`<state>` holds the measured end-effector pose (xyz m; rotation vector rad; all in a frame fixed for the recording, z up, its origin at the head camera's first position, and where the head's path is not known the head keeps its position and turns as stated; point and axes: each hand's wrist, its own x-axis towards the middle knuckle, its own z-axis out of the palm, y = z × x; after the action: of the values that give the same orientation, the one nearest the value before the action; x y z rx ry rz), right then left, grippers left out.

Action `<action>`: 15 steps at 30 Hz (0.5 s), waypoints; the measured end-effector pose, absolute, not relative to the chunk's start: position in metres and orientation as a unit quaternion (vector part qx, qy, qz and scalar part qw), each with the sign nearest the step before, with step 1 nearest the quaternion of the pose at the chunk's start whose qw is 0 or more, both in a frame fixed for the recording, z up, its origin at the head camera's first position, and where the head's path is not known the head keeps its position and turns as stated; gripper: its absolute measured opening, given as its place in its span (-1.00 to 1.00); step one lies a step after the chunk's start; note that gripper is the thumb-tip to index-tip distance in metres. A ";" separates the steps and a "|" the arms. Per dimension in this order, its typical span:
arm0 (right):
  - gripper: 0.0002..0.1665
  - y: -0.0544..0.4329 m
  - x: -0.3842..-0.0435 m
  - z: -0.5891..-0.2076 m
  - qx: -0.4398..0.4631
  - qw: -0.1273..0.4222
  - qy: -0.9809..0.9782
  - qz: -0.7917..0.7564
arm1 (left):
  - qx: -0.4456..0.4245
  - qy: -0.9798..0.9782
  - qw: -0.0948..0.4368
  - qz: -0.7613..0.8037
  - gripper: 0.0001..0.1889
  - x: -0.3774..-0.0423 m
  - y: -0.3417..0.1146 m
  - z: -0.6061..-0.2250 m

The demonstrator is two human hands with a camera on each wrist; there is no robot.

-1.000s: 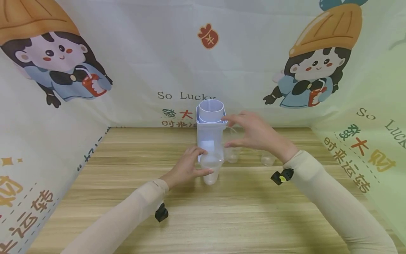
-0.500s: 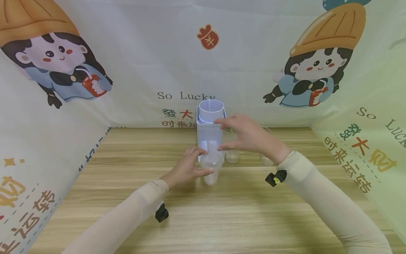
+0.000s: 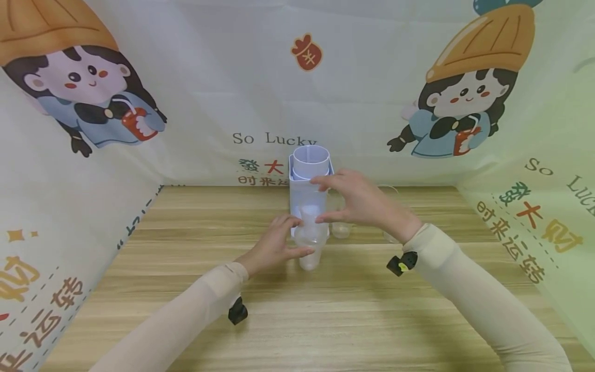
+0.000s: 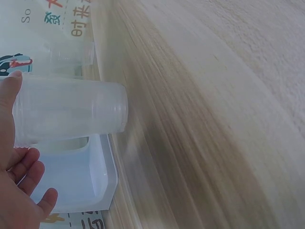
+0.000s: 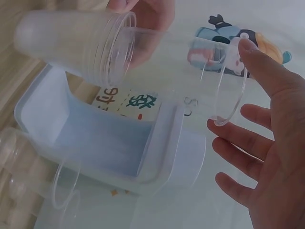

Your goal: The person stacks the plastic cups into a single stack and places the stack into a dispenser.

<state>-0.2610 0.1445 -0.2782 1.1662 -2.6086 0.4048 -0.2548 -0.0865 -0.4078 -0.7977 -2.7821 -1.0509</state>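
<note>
My left hand (image 3: 271,245) holds a stack of clear plastic cups (image 5: 66,45) near the rims, thumb on one side and fingers on the other. The stack stands mouth up in the head view, low over the table. Directly above it, my right hand (image 3: 360,199) pinches a single clear plastic cup (image 5: 181,71) by the rim between thumb and index finger. In the right wrist view, the base of this cup sits in the mouth of the stack. Right behind both is a pale bluish-white plastic holder (image 3: 311,161) with a round tube at its top.
More clear cups (image 3: 341,230) stand on the wooden table (image 3: 325,320) to the right of the holder, partly hidden behind the right hand and forearm. A printed cloth (image 3: 260,93) with cartoon figures walls the table at the back and both sides.
My right hand has moved left, bringing its cup from beside the holder to over the stack, base lined up with the stack's mouth. My left hand and the stack have stayed in place.
</note>
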 end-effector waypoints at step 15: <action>-0.06 0.141 -0.263 -0.293 0.408 0.098 -0.895 0.150 | -0.265 -0.899 0.037 -0.346 -0.29 -0.255 -0.087 -0.408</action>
<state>-0.2629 0.1406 -0.2929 1.2088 -2.6493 0.4441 -0.2550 -0.0873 -0.4076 -0.8131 -2.7609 -1.0618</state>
